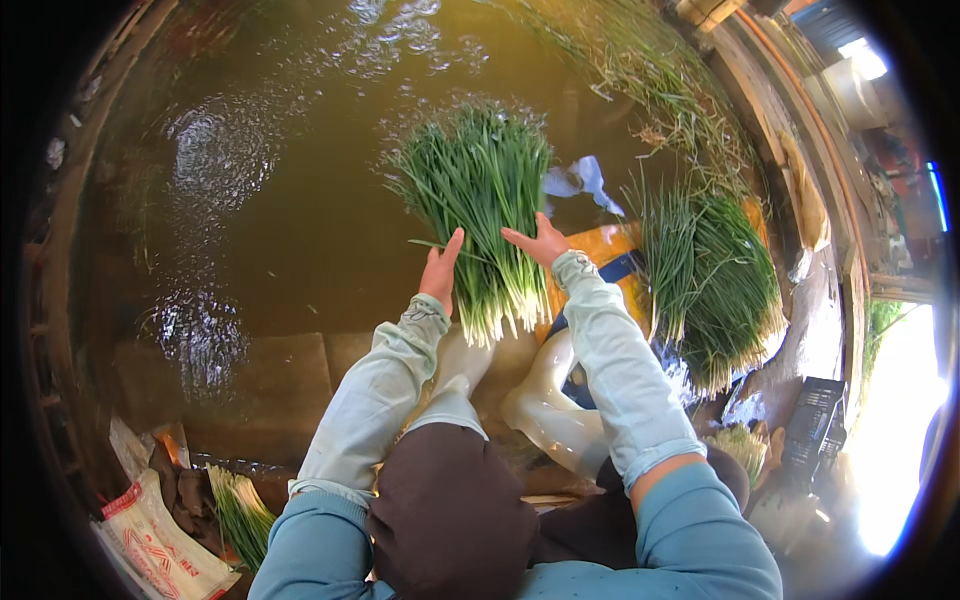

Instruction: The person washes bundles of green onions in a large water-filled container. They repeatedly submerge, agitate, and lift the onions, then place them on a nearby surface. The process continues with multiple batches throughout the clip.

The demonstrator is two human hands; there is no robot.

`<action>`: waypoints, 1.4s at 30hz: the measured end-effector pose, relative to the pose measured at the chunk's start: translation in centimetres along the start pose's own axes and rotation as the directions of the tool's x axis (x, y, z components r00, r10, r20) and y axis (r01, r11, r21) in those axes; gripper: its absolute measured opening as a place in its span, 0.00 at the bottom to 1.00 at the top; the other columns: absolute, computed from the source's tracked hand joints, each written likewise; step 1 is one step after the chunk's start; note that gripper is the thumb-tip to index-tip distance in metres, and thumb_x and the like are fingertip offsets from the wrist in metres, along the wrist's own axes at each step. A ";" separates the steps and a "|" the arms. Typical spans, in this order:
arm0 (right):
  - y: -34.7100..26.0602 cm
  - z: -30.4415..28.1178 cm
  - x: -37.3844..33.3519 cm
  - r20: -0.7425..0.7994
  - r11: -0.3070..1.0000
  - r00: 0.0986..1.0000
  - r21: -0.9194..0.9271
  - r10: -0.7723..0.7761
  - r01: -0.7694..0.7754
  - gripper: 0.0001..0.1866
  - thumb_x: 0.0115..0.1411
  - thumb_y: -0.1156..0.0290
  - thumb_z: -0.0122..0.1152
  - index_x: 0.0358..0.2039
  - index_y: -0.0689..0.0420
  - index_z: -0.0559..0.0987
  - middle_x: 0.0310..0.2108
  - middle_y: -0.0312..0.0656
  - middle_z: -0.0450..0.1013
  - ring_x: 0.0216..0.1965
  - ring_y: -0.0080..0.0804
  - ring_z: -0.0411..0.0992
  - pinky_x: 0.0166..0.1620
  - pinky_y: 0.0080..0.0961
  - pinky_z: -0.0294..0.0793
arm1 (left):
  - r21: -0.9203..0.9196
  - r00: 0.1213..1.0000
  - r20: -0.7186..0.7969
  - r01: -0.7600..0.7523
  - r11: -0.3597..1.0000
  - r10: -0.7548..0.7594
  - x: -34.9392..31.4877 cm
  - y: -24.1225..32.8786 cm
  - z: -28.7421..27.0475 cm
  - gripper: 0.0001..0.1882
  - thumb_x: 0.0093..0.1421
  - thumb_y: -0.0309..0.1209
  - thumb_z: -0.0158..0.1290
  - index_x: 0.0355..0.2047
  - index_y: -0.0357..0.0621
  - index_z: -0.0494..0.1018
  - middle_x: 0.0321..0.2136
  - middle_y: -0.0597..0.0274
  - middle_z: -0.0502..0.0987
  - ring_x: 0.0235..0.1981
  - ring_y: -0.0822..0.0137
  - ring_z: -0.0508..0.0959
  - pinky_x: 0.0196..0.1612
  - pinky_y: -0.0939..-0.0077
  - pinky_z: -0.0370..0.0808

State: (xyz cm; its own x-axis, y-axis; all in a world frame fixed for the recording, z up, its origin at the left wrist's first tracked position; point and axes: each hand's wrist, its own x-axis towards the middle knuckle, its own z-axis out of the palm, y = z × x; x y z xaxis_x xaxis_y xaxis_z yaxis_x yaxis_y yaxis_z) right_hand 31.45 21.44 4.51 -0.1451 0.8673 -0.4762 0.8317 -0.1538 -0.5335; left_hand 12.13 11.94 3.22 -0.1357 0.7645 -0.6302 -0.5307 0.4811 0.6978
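Note:
A thick bundle of green onions (482,205), white ends toward me, is held over murky brown water (280,170). My left hand (440,270) presses on the bundle's left side, fingers apart. Pressed against its right side is my right hand (540,243), so both hands clasp the bundle between them. Pale blue sleeves cover both forearms. My white rubber boots (540,400) stand in the water below the bundle.
A second heap of green onions (715,285) lies on an orange and blue crate (612,250) at right. Loose greens (650,70) float at the back. A small bunch (240,515) and a printed sack (160,545) lie at lower left. A wooden edge (800,170) runs along the right.

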 end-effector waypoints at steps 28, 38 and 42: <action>2.1 13.2 -14.9 -0.098 0.976 0.986 0.183 0.138 -0.119 0.21 0.62 0.61 0.48 0.48 0.65 0.71 0.37 0.60 0.74 0.38 0.58 0.73 0.44 0.46 0.71 | -0.016 0.860 0.415 0.333 0.943 -0.297 -3.1 -7.8 -2.9 0.22 0.58 0.34 0.57 0.52 0.46 0.66 0.41 0.62 0.76 0.40 0.67 0.77 0.42 0.65 0.76; 3.6 8.4 -13.3 -0.304 0.986 0.951 0.140 -0.049 0.096 0.22 0.62 0.72 0.48 0.57 0.61 0.66 0.45 0.54 0.73 0.45 0.44 0.74 0.46 0.36 0.73 | 0.230 0.887 0.264 0.323 0.918 -0.378 -4.6 -6.1 -1.9 0.23 0.58 0.23 0.54 0.53 0.37 0.62 0.41 0.54 0.74 0.32 0.58 0.80 0.34 0.69 0.82; 5.9 8.3 -11.8 -0.374 0.947 0.920 0.321 0.116 0.011 0.30 0.59 0.77 0.52 0.62 0.64 0.59 0.52 0.55 0.69 0.47 0.42 0.74 0.50 0.34 0.72 | 0.294 0.902 0.256 0.270 0.917 -0.348 -5.9 -3.8 -1.6 0.19 0.58 0.26 0.57 0.49 0.39 0.66 0.40 0.59 0.74 0.31 0.64 0.79 0.33 0.71 0.80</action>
State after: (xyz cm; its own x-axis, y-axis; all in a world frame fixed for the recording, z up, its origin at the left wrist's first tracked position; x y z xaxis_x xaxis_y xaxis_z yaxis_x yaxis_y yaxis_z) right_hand 33.62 6.33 1.19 0.1634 0.9573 -0.2385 0.6141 -0.2879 -0.7349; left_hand 13.63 4.89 3.76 0.2763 0.6317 -0.7243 -0.2768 0.7740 0.5695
